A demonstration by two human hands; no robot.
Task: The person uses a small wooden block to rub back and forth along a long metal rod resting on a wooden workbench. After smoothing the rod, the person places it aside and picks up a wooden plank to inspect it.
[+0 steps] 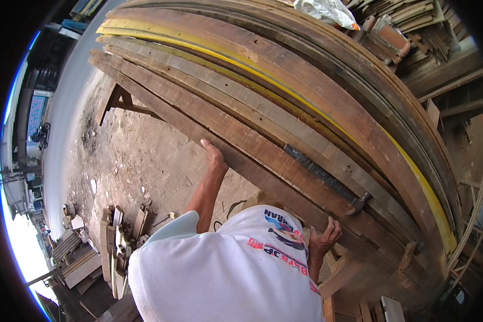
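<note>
Long wooden planks lie side by side before me, and the nearest brown plank [261, 171] runs along my body. My left hand [215, 156] grips this plank's near edge, its other fingers hidden beneath the wood. Further right, close to my shirt, my right hand [325, 234] holds the same edge with its fingers bent over it. A claw hammer [322, 175] with a dark wrapped handle rests across the neighbouring planks, its head towards the lower right. Beyond it lie more planks, among them a yellow-painted board [290, 92].
A wooden trestle leg [106, 104] stands under the planks' far left end. Scrap wood [114, 249] is heaped on the dirt ground at lower left. A road [66, 100] runs at far left. Stacked slats [410, 14] and a white sack [326, 11] are at upper right.
</note>
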